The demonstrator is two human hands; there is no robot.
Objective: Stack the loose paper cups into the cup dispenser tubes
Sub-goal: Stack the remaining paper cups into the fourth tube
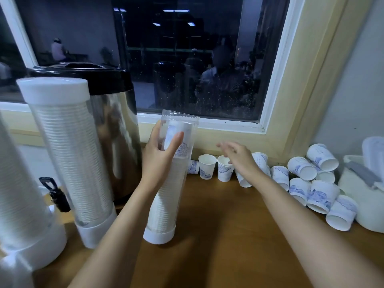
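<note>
Left-hand fingers (154, 132) and thumb are curled round the upper part of the open dispenser tube (166, 204). The left hand (160, 161) grips it and holds it tilted slightly, base on the desk (228, 235). Right-hand fingers (226, 145) are spread and loosely extended, blurred, and appear to hold nothing. The right hand (241, 156) hovers just above an upright cup (224, 171) in the row by the wall. Step in hand, as I judge it, is fetching the next cup. To do it well, pinch one cup by the rim, turn it to match the stack, drop it squarely into the tube mouth and seat it without crushing. The left hand should keep the tube steady, since its small base looks tippy. The held tube is nearly full, with its top cup (182, 142) near the mouth, so few more will fit. Counts: three dispenser tubes in view. These are the held one, a full capped tube (72, 152) beside it, and a far-left tube (20, 183) cut off by the frame. There are about twelve loose paper cups (321, 196), mostly tipped over in a heap at right, and some are partly hidden, so the count is approximate. One metal urn (116, 125) stands behind the tubes.
</note>
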